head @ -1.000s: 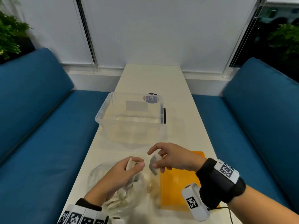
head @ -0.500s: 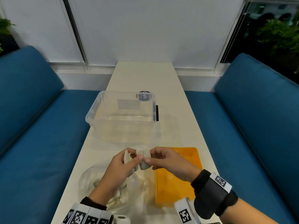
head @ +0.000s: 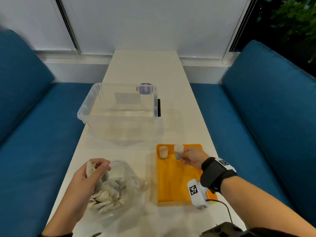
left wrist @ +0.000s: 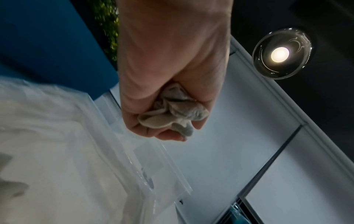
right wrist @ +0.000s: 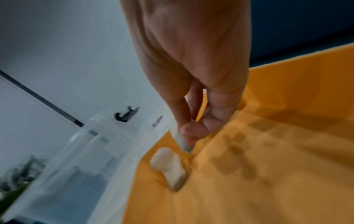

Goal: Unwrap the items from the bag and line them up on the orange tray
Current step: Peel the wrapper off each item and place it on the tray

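The clear bag [head: 118,194] of wrapped pieces lies nearest, and above it the left hand [head: 89,177] clenches a crumpled wrapper [left wrist: 172,112]. Just right, on the orange tray [head: 172,183], the right hand [head: 192,155] pinches 1 pale item [head: 178,150] beside another item [head: 163,151] lying at the tray's far edge. Farther off stands a clear bin [head: 119,110].

place: café-style booth (or office lounge) | cues: blue benches [head: 266,106] flanking narrow white table [head: 145,65], window blinds [head: 153,23]
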